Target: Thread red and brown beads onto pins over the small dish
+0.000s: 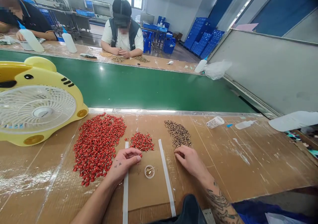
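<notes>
My left hand [125,161] is closed in a pinch on a small red piece [140,155], over the left side of a cardboard sheet [149,196]. Thumb and forefinger of my right hand [190,159] come together at the near edge of a pile of small brown and gold bead-like pieces [178,133]; what they grip, if anything, is too small to make out. Between the hands sits a small round clear dish [149,172] with a thin stick in it. A small heap of red pieces [142,141] lies just beyond the sheet, and a much larger red pile [98,147] is to its left.
A yellow animal-shaped fan [53,73] stands at the left. Beyond the table runs a green conveyor belt [149,88], with a co-worker [121,31] seated across it. A white bottle [215,122] and a small squeeze bottle [244,124] lie at the right. White tape strips [167,177] flank the sheet.
</notes>
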`<state>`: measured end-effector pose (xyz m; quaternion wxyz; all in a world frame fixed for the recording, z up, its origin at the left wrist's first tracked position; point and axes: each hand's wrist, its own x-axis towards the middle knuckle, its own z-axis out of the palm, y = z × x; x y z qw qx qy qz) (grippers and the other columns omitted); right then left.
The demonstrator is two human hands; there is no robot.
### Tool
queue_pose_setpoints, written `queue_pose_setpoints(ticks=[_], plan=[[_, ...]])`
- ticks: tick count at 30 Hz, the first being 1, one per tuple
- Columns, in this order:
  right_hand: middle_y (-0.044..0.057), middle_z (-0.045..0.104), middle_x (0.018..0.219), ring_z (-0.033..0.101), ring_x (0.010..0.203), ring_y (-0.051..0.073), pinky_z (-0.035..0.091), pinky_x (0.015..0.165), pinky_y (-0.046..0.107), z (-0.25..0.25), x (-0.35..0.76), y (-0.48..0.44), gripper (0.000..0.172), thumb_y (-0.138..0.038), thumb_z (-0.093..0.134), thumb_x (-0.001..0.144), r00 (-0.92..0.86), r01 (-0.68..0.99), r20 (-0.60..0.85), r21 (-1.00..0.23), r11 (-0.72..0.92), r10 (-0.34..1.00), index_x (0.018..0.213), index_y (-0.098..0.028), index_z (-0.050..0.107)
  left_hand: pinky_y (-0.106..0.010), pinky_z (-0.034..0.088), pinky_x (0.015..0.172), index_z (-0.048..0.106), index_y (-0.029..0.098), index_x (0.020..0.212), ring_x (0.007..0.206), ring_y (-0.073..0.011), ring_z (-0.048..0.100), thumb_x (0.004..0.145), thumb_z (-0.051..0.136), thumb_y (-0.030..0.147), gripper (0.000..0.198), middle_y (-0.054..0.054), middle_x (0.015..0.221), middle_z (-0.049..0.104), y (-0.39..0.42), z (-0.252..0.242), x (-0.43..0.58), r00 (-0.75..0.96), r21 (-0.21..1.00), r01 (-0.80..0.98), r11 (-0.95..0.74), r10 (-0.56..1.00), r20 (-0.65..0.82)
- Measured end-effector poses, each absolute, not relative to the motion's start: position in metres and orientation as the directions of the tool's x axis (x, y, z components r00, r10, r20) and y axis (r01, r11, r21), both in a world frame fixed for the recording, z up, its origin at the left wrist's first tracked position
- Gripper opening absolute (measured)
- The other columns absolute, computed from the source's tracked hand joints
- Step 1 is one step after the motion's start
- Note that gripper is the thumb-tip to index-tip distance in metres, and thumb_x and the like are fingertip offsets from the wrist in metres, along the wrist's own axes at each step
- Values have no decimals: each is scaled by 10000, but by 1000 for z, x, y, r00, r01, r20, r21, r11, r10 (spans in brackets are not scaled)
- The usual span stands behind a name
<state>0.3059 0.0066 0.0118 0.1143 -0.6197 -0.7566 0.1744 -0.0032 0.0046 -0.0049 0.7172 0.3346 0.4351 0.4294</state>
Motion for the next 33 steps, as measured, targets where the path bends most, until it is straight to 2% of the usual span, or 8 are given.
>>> queue_pose_setpoints(ticks=[5, 11, 17, 20, 23, 26, 30, 33], plan=[[25, 639, 785, 598, 742, 186, 434, 684, 285, 18, 303, 5, 161, -152, 512, 854, -228, 905, -72, -383, 184, 971, 772, -194, 643, -196, 431, 613, 766, 152, 828, 609, -103, 581, 671, 836, 247, 196, -3, 670, 689, 5, -8, -3, 265, 852, -328, 408, 905, -332], [51, 647, 838, 615, 828, 203, 460, 742, 292, 29, 304, 11, 183, -134, 523, 865, -342, 910, -183, -309, 277, 922, 824, -185, 694, -198, 435, 613, 762, 152, 830, 617, -108, 582, 674, 827, 251, 196, -2, 670, 685, 5, -6, -3, 269, 856, -327, 401, 908, -323], [70, 640, 841, 604, 831, 219, 462, 752, 311, 27, 302, 16, 204, -102, 527, 871, -431, 895, -173, -209, 395, 885, 785, -183, 694, -206, 443, 608, 758, 149, 820, 608, -110, 582, 667, 826, 242, 191, -5, 672, 689, 4, -2, -3, 263, 862, -315, 397, 909, -323], [70, 631, 816, 593, 796, 217, 458, 730, 315, 29, 300, 18, 221, -82, 510, 861, -464, 880, -152, -195, 433, 873, 739, -185, 664, -212, 444, 602, 757, 145, 826, 591, -109, 577, 681, 814, 235, 180, -6, 664, 688, 4, -2, -2, 269, 866, -317, 386, 912, -309], [57, 624, 802, 581, 781, 208, 455, 714, 310, 35, 297, 17, 193, -89, 509, 848, -475, 849, -73, -300, 435, 877, 743, -190, 636, -216, 451, 608, 755, 149, 812, 581, -106, 577, 672, 816, 226, 171, -1, 663, 690, 4, -2, -2, 264, 857, -349, 379, 917, -298], [29, 624, 749, 576, 702, 180, 452, 651, 285, 41, 285, 14, 147, -140, 529, 851, -416, 777, 8, -517, 360, 909, 762, -195, 632, -215, 457, 615, 758, 147, 801, 580, -105, 585, 666, 819, 219, 164, 3, 649, 691, 3, -2, -2, 261, 861, -349, 369, 921, -290], [39, 680, 776, 621, 698, 174, 491, 643, 277, 40, 254, 12, 137, -231, 581, 852, -315, 553, 37, -805, 215, 948, 850, -187, 710, -204, 456, 611, 761, 147, 805, 585, -101, 602, 664, 827, 213, 169, 5, 640, 702, 2, -1, 0, 255, 861, -342, 376, 919, -300], [70, 738, 849, 677, 765, 193, 537, 677, 290, 33, 225, 15, 155, -297, 656, 825, -279, 355, -23, -931, 81, 960, 850, -180, 756, -205, 464, 616, 761, 148, 807, 601, -106, 619, 660, 836, 223, 182, -5, 663, 722, 2, -1, 1, 232, 855, -365, 368, 926, -299]])
